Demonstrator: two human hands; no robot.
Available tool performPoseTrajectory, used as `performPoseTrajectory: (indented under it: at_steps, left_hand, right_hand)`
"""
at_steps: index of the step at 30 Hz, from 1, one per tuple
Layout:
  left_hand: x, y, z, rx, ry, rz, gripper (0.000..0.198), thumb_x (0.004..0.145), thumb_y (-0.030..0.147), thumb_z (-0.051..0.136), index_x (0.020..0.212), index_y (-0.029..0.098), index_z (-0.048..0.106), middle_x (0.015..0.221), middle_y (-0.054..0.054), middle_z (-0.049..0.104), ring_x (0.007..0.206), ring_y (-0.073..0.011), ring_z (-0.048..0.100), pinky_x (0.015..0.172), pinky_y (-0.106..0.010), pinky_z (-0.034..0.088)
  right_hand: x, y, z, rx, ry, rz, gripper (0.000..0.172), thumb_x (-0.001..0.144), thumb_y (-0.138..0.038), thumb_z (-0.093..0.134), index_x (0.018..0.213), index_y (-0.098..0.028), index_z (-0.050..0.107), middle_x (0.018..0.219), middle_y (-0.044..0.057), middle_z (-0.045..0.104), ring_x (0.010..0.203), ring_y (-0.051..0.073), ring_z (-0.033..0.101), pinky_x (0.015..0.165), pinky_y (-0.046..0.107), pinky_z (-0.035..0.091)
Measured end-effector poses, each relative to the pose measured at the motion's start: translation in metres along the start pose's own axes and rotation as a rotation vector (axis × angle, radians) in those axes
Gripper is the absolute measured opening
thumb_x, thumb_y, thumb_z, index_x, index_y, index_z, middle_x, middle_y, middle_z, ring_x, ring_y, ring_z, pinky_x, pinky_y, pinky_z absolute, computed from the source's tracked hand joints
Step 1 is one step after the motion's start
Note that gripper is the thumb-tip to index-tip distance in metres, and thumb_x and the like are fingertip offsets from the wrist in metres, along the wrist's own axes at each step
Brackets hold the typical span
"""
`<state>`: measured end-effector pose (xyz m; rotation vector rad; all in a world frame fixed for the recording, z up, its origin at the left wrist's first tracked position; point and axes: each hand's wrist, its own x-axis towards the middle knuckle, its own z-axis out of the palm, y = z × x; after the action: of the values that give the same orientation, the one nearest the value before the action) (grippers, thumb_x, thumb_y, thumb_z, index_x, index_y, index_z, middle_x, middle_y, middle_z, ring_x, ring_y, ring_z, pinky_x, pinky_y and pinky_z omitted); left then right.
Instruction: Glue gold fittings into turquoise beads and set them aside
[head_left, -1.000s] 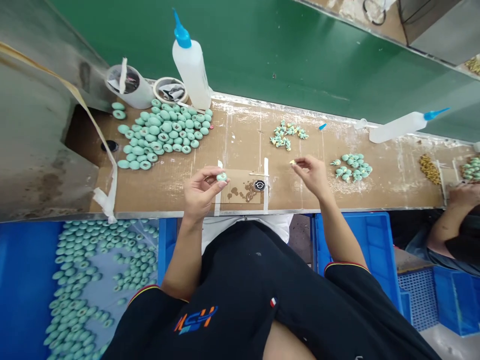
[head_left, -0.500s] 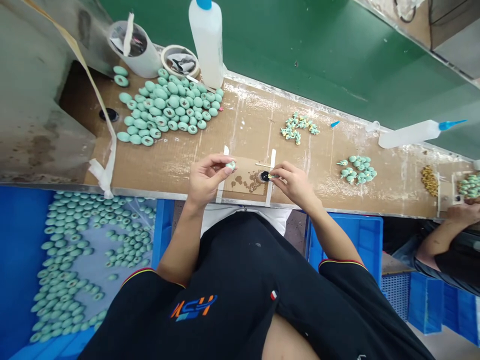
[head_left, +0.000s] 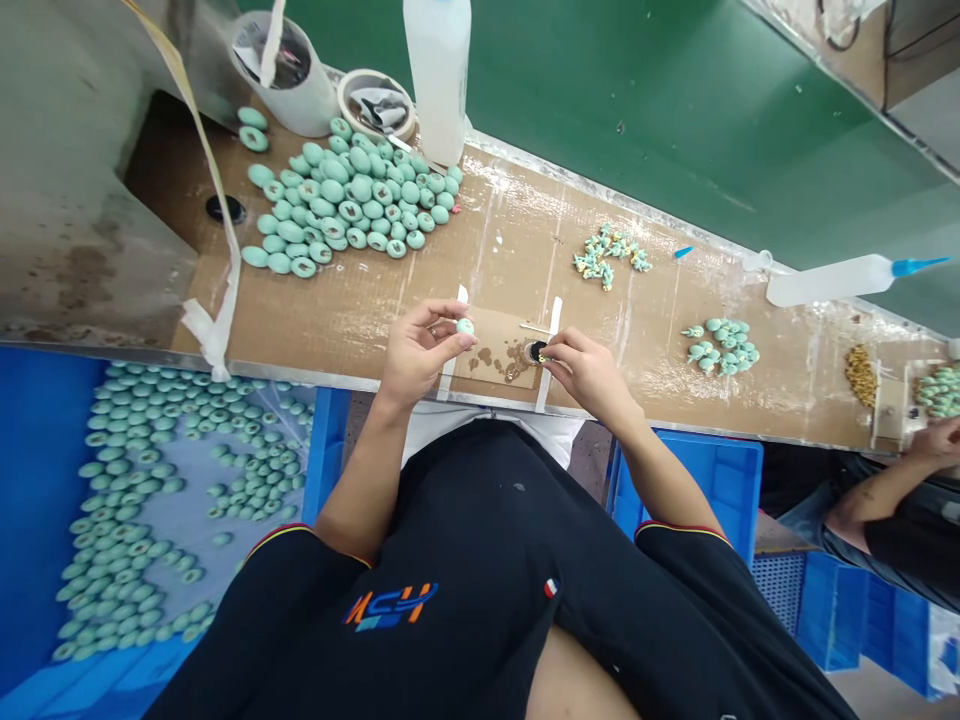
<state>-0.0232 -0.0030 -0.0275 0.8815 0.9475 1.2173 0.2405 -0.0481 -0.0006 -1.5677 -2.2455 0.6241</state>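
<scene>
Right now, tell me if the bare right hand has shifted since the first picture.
Yes: the right hand has moved left, from well right of the white tape strip to over it, beside the round black disc.

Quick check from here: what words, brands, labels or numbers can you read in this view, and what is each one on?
"HSN" (best guess; stylised and upside down in this view): orange-and-blue logo on the person's black top.
Small red-and-white tag on the same top: too small to read.
Squeeze bottle and blue crate: no readable text.
</scene>
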Motion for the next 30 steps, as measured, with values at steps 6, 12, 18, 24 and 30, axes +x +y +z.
performPoseTrajectory:
  at_steps: [6,12,18,24,30]
  left_hand:
    - [0.001,-0.005,0.002,0.002,-0.027,-0.053,0.04,0.058,0.039,0.101,0.088,0.02,0.084,0.087,-0.004,0.079,0.074,-0.0148,0.074,0.072,-0.027,0.065]
    - [-0.001,-0.009,0.019,-0.084,-0.103,-0.092,0.039,0.063,0.041,0.101,0.089,0.018,0.083,0.089,-0.007,0.08,0.08,-0.018,0.076,0.076,-0.03,0.065]
    - [-0.007,-0.007,0.047,-0.145,-0.261,-0.145,0.041,0.068,0.043,0.098,0.097,0.019,0.081,0.09,-0.006,0.081,0.084,-0.0216,0.08,0.078,-0.035,0.068]
    - [-0.015,-0.004,0.061,-0.16,-0.313,-0.121,0.038,0.07,0.043,0.097,0.098,0.021,0.083,0.095,-0.007,0.082,0.091,-0.0218,0.08,0.086,-0.035,0.067]
    - [-0.02,0.0,0.064,-0.141,-0.305,-0.083,0.037,0.072,0.044,0.096,0.098,0.021,0.083,0.096,-0.007,0.081,0.093,-0.023,0.08,0.089,-0.038,0.067]
  right_hand:
    - [0.001,-0.007,-0.013,0.134,0.112,0.043,0.007,0.098,-0.027,0.068,0.098,-0.027,0.075,0.102,0.006,0.074,0.092,0.022,0.072,0.08,0.035,0.059]
    - [0.0,-0.024,-0.016,0.357,0.342,0.117,0.012,0.097,-0.039,0.072,0.096,-0.028,0.075,0.096,0.004,0.076,0.085,0.019,0.071,0.072,0.033,0.061]
    - [-0.003,-0.043,0.0,0.647,0.445,0.208,0.028,0.098,-0.055,0.07,0.102,-0.027,0.073,0.1,0.005,0.074,0.091,0.02,0.075,0.083,0.037,0.065]
    - [-0.007,-0.055,0.006,0.684,0.481,0.225,0.025,0.099,-0.053,0.07,0.105,-0.029,0.072,0.102,0.004,0.073,0.094,0.02,0.075,0.086,0.037,0.066]
    - [-0.007,-0.061,0.007,0.735,0.502,0.224,0.026,0.095,-0.054,0.074,0.102,-0.029,0.073,0.102,0.005,0.072,0.096,0.021,0.075,0.088,0.04,0.067]
